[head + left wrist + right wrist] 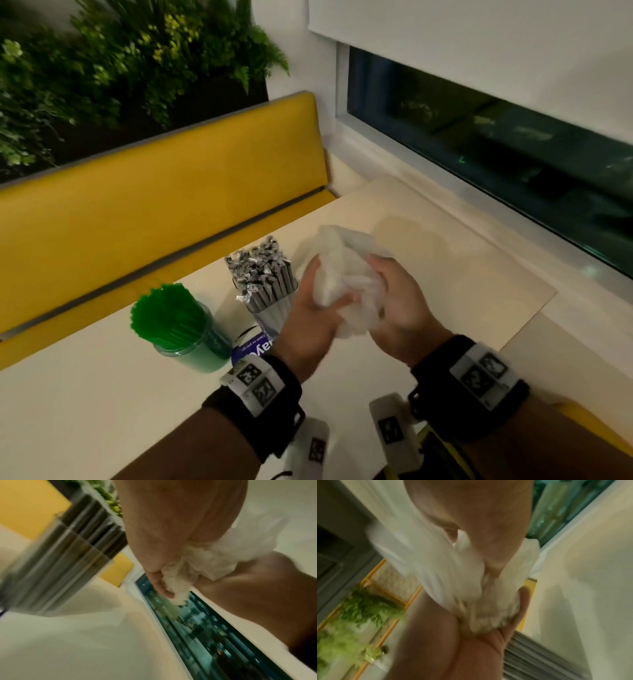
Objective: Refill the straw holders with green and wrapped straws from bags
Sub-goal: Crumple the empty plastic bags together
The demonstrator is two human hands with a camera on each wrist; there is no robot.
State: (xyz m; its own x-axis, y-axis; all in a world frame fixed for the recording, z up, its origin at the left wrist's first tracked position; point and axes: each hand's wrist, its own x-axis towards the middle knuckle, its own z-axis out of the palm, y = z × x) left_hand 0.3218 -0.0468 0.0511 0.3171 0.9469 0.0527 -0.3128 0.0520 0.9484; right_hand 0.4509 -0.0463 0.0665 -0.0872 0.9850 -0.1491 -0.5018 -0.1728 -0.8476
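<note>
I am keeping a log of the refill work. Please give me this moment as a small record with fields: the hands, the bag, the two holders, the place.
left hand: left hand grips the crumpled bag from its left side
right hand: right hand grips the same bag from the right
bag: clear plastic bag, scrunched between both hands, no straws seen in it
green holder: green straws fill a round holder, upright on the table
wrapped holder: wrapped straws fill a clear holder, upright, beside the left hand
place: yellow bench behind the table

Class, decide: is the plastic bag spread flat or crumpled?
Crumpled: both hands, left hand and right hand, bunch the plastic bag between them.
</note>
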